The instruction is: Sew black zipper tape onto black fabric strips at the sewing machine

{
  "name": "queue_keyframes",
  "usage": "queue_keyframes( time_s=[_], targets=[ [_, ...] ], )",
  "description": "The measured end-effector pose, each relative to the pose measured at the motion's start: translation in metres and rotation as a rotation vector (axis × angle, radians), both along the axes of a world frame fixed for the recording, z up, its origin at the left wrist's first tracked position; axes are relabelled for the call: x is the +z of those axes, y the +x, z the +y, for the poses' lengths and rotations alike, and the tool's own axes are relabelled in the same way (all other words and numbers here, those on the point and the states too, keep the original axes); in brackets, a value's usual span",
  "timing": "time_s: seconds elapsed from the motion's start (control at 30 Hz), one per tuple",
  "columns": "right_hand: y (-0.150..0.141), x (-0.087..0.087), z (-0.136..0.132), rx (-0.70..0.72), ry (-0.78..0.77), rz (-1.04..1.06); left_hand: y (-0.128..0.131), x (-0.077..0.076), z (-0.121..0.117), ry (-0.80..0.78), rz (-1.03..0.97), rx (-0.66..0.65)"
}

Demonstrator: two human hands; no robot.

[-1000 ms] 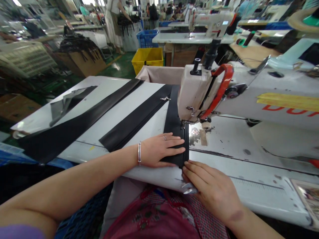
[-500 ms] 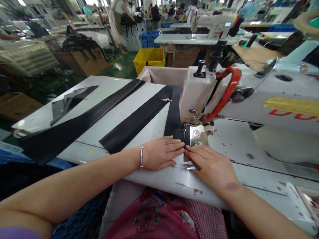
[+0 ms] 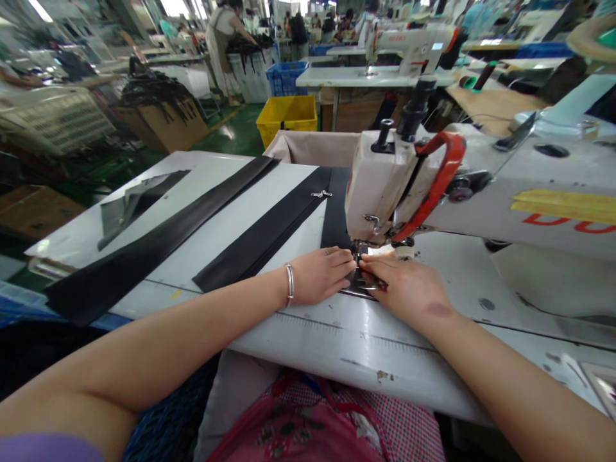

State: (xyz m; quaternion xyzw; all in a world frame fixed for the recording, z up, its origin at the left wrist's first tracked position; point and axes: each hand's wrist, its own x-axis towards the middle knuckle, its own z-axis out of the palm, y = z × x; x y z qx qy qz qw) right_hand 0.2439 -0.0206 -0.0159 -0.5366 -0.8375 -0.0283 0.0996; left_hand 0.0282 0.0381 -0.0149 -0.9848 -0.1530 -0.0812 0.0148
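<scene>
A black strip [image 3: 335, 215] with a zipper runs under the presser foot of the white sewing machine [image 3: 380, 186]. My left hand [image 3: 320, 276] lies flat on the strip's near end, fingers stretched toward the needle. My right hand [image 3: 407, 285] rests beside it, fingers flat and pressing the strip's end just in front of the foot. The two hands' fingertips almost touch. A silver bracelet sits on my left wrist.
Two more long black strips [image 3: 262, 234] [image 3: 158, 247] lie diagonally on the white table [image 3: 337, 333]. A folded dark piece [image 3: 129, 205] sits at the far left. A fabric bin [image 3: 312, 144] and a yellow crate [image 3: 286, 112] stand behind. Other people work far off.
Both hands have slid forward along the strip toward the needle. The strip's near end has moved up from the table's front edge to right below the presser foot.
</scene>
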Motion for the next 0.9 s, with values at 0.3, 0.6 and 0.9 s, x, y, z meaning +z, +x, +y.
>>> queue_keyframes(
  time_s=[0.3, 0.6, 0.9],
  targets=[
    [-0.005, 0.002, 0.011, -0.157, -0.051, -0.063, 0.003, 0.001, 0.007, -0.022, -0.059, 0.066],
    [-0.005, 0.001, 0.007, -0.141, -0.041, -0.057, -0.001, -0.003, 0.006, -0.019, -0.062, 0.042],
    [-0.015, -0.007, 0.005, -0.216, -0.026, -0.041, 0.000, -0.006, -0.005, -0.022, -0.006, 0.196]
  ],
)
